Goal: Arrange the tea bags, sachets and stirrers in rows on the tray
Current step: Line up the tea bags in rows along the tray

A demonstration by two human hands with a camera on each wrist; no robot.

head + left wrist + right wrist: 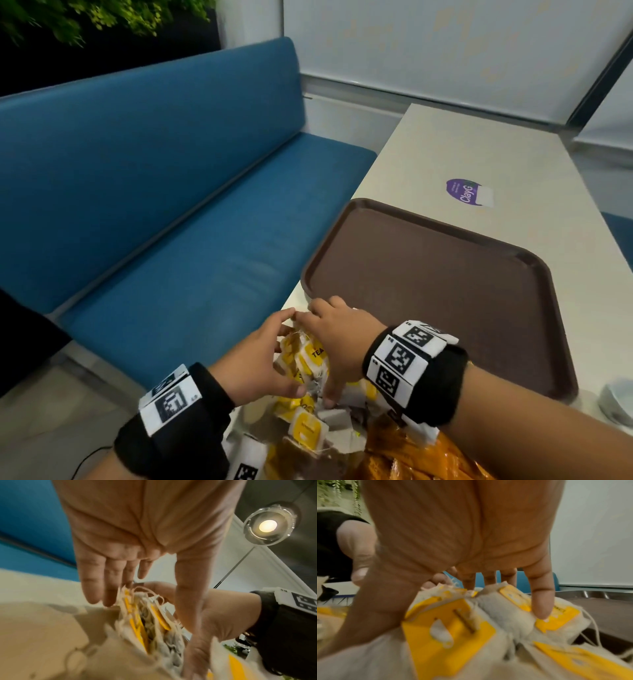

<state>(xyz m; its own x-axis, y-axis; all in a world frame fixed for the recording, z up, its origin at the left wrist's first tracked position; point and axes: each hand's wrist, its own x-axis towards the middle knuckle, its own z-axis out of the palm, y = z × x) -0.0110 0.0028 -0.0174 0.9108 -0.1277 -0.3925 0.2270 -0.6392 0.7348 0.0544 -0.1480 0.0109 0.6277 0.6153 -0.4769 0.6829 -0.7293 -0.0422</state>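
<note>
Brown plastic tray (445, 291) sits bare on the pale table (513, 154), right of the blue bench (154, 188): nothing placed, whole task left, I'd judge. Head view: my left hand (255, 363) and right hand (337, 337) cup a clump of yellow-tagged paper tea bags (310, 358) at the tray's near-left corner; more bags loose nearer me, orange crinkly packet (411, 455) near right. Stirrers: can't pick out.

Left wrist view: my fingers (96, 582) are straight, thumb pressing the bundle (140, 622) against the other palm.

Right wrist view: my fingers (541, 601) curl over the bags (450, 628), gripping them; tray edge far right.
</note>
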